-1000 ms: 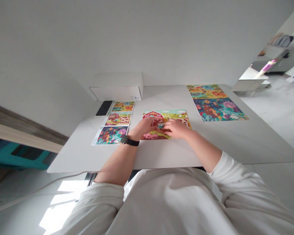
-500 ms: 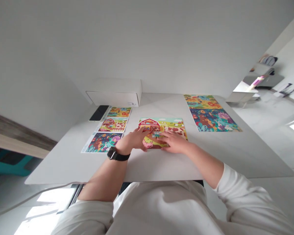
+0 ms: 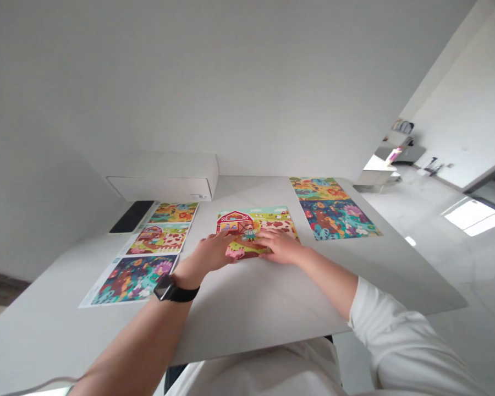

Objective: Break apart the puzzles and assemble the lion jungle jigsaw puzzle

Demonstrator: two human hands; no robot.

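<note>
A farm jigsaw puzzle (image 3: 268, 216) with a red barn lies flat on the white table (image 3: 272, 308), straight ahead of me. My left hand (image 3: 210, 254), a black watch on its wrist, rests on the puzzle's near left part with fingers stretched flat. My right hand (image 3: 279, 246) lies palm down on the near right part, fingers spread over the pieces. Both hands press on the puzzle surface; neither one holds a loose piece that I can see.
A sheet of three small colourful pictures (image 3: 148, 253) lies to the left. Two finished puzzles (image 3: 332, 212) lie at the right rear. A white box (image 3: 165, 179) stands against the wall, with a black phone (image 3: 131, 216) beside it. The table's edge runs close to my body.
The view has tilted and swung, so the table sits lower and closer. Both hands stay on the farm puzzle and have slid towards its near edge.
</note>
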